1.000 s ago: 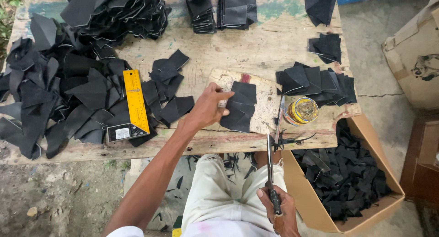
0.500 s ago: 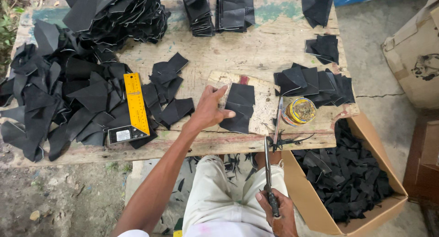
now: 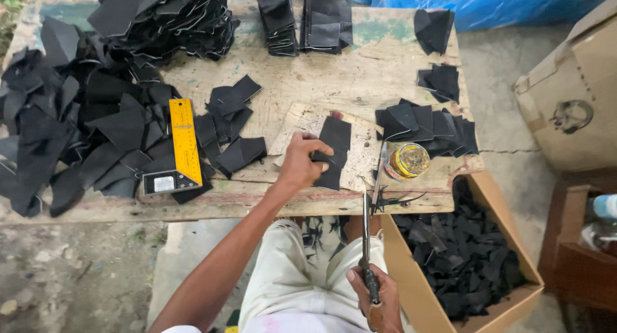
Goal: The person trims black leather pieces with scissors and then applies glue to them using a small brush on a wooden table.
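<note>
Left hand (image 3: 301, 162) rested on a small stack of black cut pieces (image 3: 334, 150), fingers curled over its left edge and gripping it; the stack lay on a pale board (image 3: 302, 124) near the front edge of the worn wooden table (image 3: 334, 82). Right hand (image 3: 376, 301) sat low over the lap, clenched around the handle of long scissors (image 3: 366, 236), blades closed and pointing toward 12 o'clock, tips reaching the table's front edge. At 3 o'clock from the gripped stack stood a round yellow tin (image 3: 409, 159), just beside a fanned row of black pieces (image 3: 427, 124). Two smaller black piles lay at 1 o'clock, one near the table's right edge (image 3: 440, 82) and one at the far corner (image 3: 434, 27). At 9 o'clock lay a yellow try square (image 3: 183, 146) with a dark base, resting partly on loose black scraps (image 3: 77, 134) that covered the left half of the table. A tall heap of black sheets (image 3: 167, 18) occupied 11 o'clock; two neat stacks (image 3: 308, 21) sat at 12 o'clock. An open cardboard box (image 3: 501, 243) holding black offcuts stood on the ground at 4 o'clock, touching the table's front right corner. A second, closed cardboard box (image 3: 572, 101) stood well apart at 2 o'clock. Blue sheeting (image 3: 488, 2) ran along the far edge.
</note>
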